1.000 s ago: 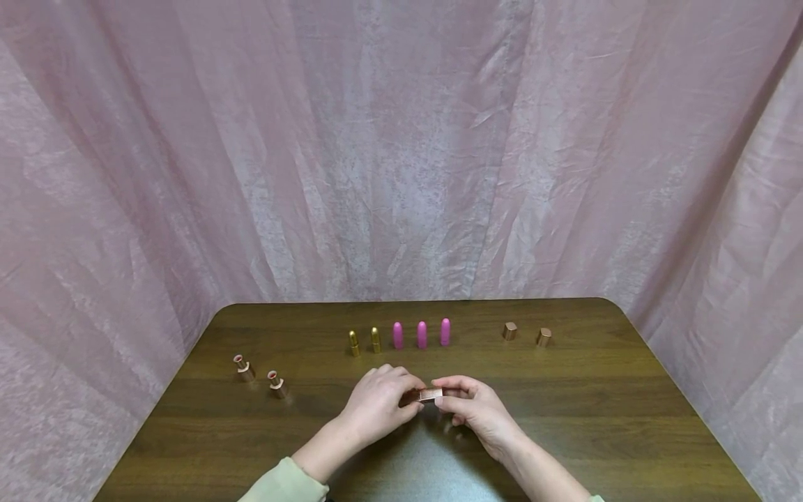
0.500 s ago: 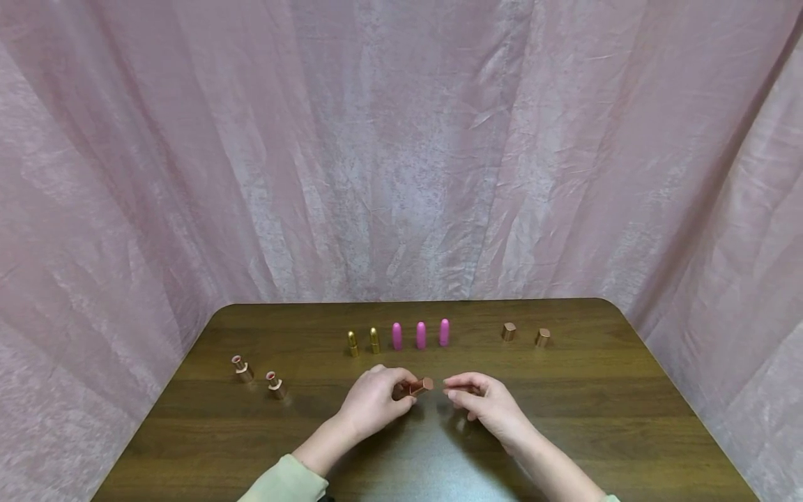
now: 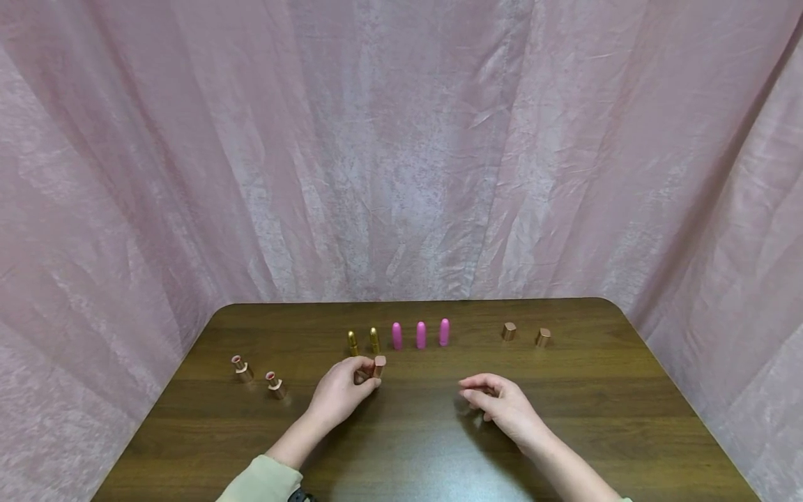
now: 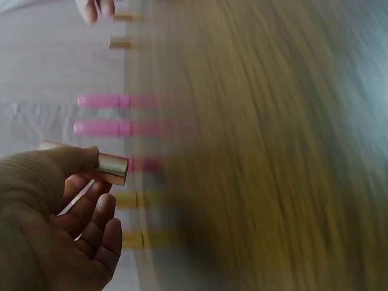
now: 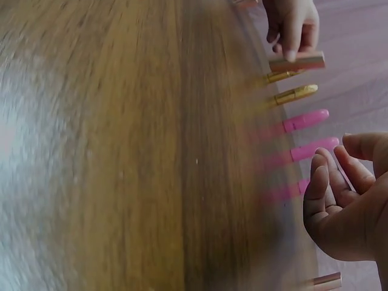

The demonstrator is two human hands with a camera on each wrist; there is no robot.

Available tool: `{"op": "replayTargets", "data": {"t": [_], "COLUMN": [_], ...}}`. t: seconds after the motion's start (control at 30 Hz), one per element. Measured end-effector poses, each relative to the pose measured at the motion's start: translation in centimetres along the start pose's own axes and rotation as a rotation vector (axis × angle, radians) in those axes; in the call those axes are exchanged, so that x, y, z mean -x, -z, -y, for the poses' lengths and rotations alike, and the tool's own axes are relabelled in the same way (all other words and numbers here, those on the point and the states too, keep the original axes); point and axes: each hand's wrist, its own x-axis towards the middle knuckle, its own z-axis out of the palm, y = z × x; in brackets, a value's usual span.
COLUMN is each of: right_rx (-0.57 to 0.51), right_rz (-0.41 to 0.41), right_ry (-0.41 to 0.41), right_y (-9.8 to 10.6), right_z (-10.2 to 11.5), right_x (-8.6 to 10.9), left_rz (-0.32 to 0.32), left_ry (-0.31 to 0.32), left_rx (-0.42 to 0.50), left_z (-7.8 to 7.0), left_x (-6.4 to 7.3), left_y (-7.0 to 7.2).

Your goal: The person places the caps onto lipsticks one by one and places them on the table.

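Note:
Upright between the thumb and fingers of my left hand [image 3: 339, 392] is a capped rose-gold lipstick [image 3: 379, 365], held just in front of the gold tubes. The left wrist view shows the lower end of the same lipstick [image 4: 112, 168] past the thumb. My right hand [image 3: 505, 410], right of the middle, hovers over the table with fingers loosely bent and holds nothing. Two uncapped rose-gold lipsticks, one at the far left [image 3: 243, 369] and one nearer [image 3: 276, 386], stand with reddish tops showing. Two rose-gold caps [image 3: 509, 331] stand at the back right.
Along the back of the wooden table [image 3: 564, 432] stand two gold bullet-shaped lipsticks [image 3: 374, 339] and three pink ones [image 3: 421, 335] in a row. A pink curtain [image 3: 401, 153] hangs behind the table and at both sides.
Both hands were together on the lipstick; the right hand has let go and drawn back to the right. My left hand has carried the lipstick leftward and turned it upright.

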Motion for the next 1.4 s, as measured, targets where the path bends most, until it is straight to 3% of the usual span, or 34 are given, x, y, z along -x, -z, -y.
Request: {"op": "replayTargets", "data": {"t": [0.27, 0.63, 0.93, 1.2, 1.4], "right_rx": [0.017, 0.015, 0.018, 0.039, 0.051], "right_rz": [-0.007, 0.002, 0.007, -0.018, -0.052], "right_ry": [-0.009, -0.018, -0.015, -0.025, -0.034], "right_y": [0.4, 0.4, 0.6, 1.5, 2.8], "right_z": [-0.3, -0.4, -0.5, -0.6, -0.8], "right_x": [-0.1, 0.1, 0.1, 0.1, 0.2], "left_rz": [-0.061, -0.077, -0.025, -0.005, -0.016], "left_ry": [0.138, 0.154, 0.198, 0.140, 0.003], "left_rx": [0.031, 0.046, 0.040, -0.147, -0.264], "left_z": [2.4, 3.7, 4.2, 3.6, 2.3], "left_x": [0.1, -0.4, 0.1, 2.7, 4.3], "left_y": [1.4, 1.5, 1.6, 2.6, 2.6]}}
